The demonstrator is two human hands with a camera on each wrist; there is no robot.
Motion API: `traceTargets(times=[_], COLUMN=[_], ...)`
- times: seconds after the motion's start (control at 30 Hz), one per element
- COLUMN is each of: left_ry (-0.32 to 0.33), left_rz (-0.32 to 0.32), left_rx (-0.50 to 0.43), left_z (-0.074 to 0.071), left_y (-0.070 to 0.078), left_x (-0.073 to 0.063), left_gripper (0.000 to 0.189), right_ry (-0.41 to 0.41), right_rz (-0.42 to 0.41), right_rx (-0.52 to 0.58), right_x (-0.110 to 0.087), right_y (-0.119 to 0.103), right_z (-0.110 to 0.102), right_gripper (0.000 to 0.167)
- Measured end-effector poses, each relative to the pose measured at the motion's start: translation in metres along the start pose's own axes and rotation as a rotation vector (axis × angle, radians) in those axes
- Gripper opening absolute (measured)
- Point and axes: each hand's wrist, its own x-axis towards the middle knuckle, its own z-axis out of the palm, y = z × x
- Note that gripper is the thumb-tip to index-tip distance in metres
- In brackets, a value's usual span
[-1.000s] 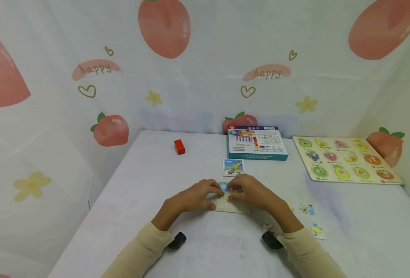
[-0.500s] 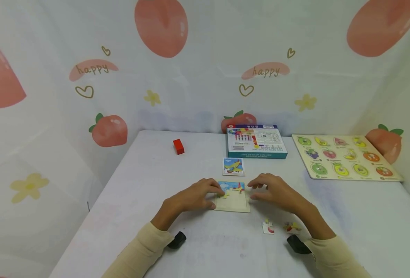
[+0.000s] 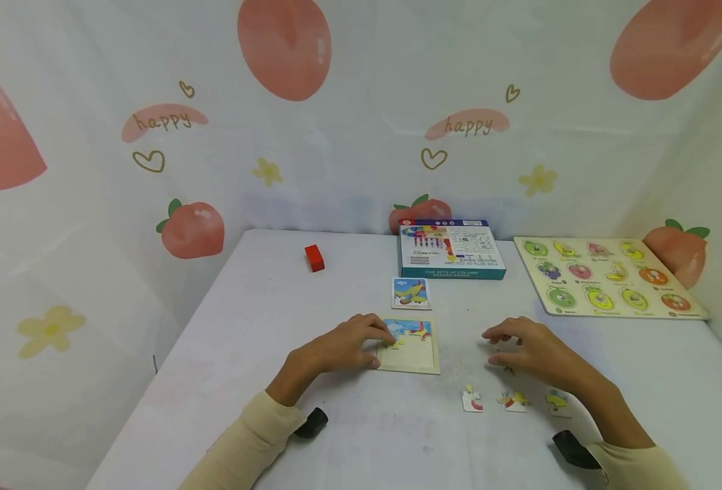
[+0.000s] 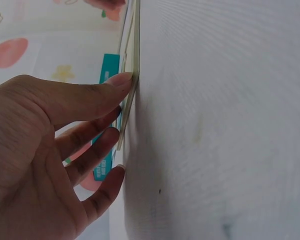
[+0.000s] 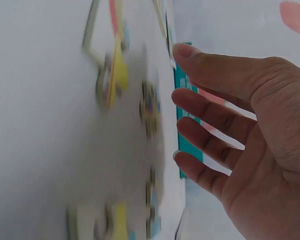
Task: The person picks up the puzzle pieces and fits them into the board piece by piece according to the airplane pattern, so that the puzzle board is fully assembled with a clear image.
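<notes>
A near-square, pale wooden puzzle tray (image 3: 418,357) sits mid-frame, picture-filled end toward the top; the left grip (image 3: 350,345), parted, touches its left side; the right grip (image 3: 531,348), also parted, hovers rightward.

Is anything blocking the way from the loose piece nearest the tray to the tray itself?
Nothing visible: only bare table shows between that piece and the tray. The left grip touches the tray's left side, away from that path; the right grip is off to the right.
</notes>
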Motion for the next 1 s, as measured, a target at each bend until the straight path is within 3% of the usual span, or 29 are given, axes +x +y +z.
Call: traceTargets(times=[0.33, 1.0], left_ry=[-0.001, 0.004], left_rz=[-0.01, -0.019], left_rx=[-0.003, -0.007], left_z=[0.002, 0.003], left_y=[-0.002, -0.002], left_x=[0.002, 0.0], left_gripper=[0.043, 0.042], right_ry=[-0.022, -0.031], right_rz=[0.028, 0.072], right_rx=[-0.005, -0.023], right_x=[-0.015, -0.021], right_y=[0.019, 0.024], right_z=[-0.006, -0.008], right_gripper=[0.042, 0.025])
